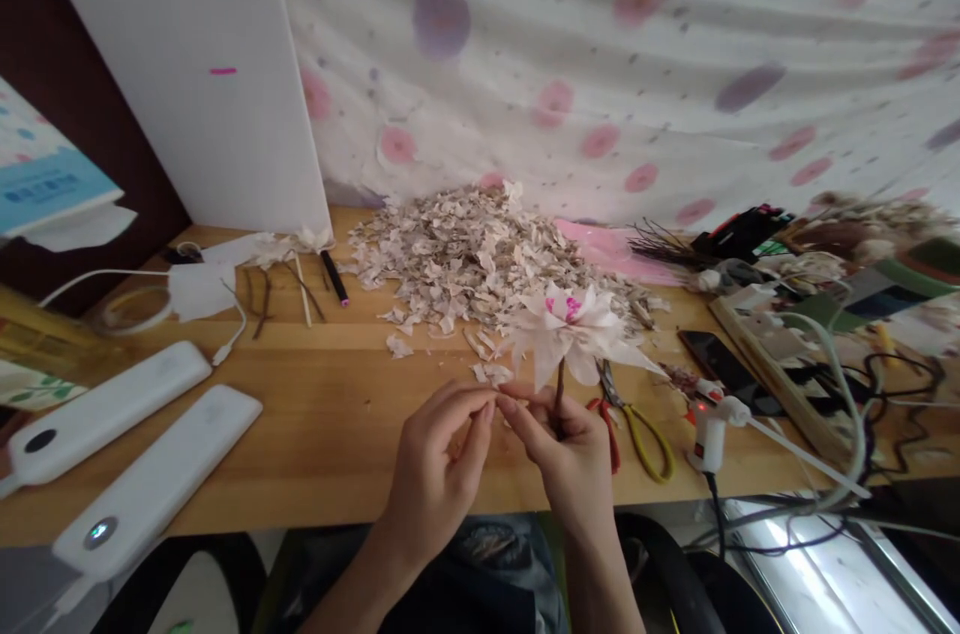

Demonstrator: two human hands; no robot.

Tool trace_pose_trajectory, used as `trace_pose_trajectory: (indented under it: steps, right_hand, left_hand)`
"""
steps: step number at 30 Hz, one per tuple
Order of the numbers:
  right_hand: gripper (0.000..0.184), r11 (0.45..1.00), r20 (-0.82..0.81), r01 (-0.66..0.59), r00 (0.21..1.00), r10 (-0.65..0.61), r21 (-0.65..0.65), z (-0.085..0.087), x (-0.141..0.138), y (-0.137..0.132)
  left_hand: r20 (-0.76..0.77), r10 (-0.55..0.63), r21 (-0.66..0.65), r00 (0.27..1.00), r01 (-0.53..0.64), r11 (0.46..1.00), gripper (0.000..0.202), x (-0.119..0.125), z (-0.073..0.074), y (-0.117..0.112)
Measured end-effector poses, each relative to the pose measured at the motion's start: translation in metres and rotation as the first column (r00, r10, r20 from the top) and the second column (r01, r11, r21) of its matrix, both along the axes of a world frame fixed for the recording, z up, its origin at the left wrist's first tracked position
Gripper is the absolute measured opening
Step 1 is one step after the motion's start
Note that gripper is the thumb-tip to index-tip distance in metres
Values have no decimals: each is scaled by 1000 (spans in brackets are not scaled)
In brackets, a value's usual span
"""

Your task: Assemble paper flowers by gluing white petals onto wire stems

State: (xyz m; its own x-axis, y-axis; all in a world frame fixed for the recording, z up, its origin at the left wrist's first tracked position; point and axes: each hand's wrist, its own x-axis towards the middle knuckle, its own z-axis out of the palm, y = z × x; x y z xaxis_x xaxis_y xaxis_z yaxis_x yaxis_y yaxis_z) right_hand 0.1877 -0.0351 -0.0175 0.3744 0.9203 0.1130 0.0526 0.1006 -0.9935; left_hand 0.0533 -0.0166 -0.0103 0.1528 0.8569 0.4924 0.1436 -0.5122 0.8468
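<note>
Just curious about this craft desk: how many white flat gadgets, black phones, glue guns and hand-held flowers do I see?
White gadgets: 2
Phone: 1
Glue gun: 1
Flower, held in right hand: 1
Total: 5

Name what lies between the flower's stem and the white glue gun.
Head view: hand tools with red and yellow handles lie on the table between the stem and the glue gun.
</note>
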Motion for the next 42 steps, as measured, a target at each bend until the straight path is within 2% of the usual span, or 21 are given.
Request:
trace_pose_trajectory:
  steps: [4,9,17,21,24,29,32,35,42]
  right_hand:
    - [20,999,82,-16,997,11,50,0,3,-4]
    - [18,997,105,-45,994,38,65,-2,5,-6]
    - [23,998,56,46,997,-48,36,-7,12,-9]
    - [23,998,28,12,1000,-13,57,-7,12,-10]
    - [22,998,91,-23,996,17,64,-11,9,-8]
    - [21,995,197,-17,980,-2,95,-15,6,-6]
    - [26,992,274,-38,962,3,122,-15,8,-5]
    - [32,986,349,-38,937,-21,160,-18,10,-4]
    - [30,976,438,1,894,-99,218,-29,11,-3]
  left_hand:
    - [-99,68,162,993,-51,985,18,1,-3,-4]
    - [-183,116,238,976,-71,969,17,2,-5,-6]
    - [-184,121,231,975,-77,970,17,-1,-1,-6]
    - [-178,115,225,977,-73,972,17,-1,-1,-6]
    - [-183,106,227,977,-63,972,17,0,-3,-6]
    - [-238,146,273,960,-78,959,16,1,-9,-5]
    - [-261,156,258,953,-87,962,16,1,-12,-5]
    - [-284,173,268,943,-95,959,17,1,-13,-6]
    - [-307,169,229,937,-99,968,18,1,-10,-7]
